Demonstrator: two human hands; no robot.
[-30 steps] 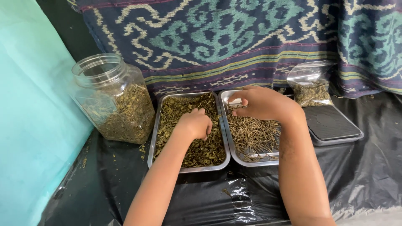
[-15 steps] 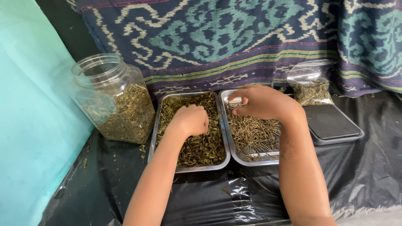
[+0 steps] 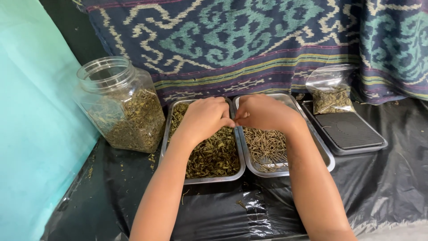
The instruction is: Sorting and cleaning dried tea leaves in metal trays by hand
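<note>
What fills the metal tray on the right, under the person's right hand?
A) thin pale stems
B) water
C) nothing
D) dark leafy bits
A: the right tray holds thin, pale, straw-like stems, while the left tray holds the darker leaf pieces.

A makeshift home sorting spot for dried herbs. Black plastic sheeting (image 3: 383,187) covers the surface, a woven patterned cloth (image 3: 249,40) hangs behind. Steel trays (image 3: 285,167) and a clear jar (image 3: 118,105) hold dried leaves.

Soft, even daylight, bright and sharp throughout. Glare streaks the crinkled black plastic sheet (image 3: 249,218) and glints on the clear plastic jar (image 3: 118,105). Shadows are faint; the light perhaps comes from the left.
</note>
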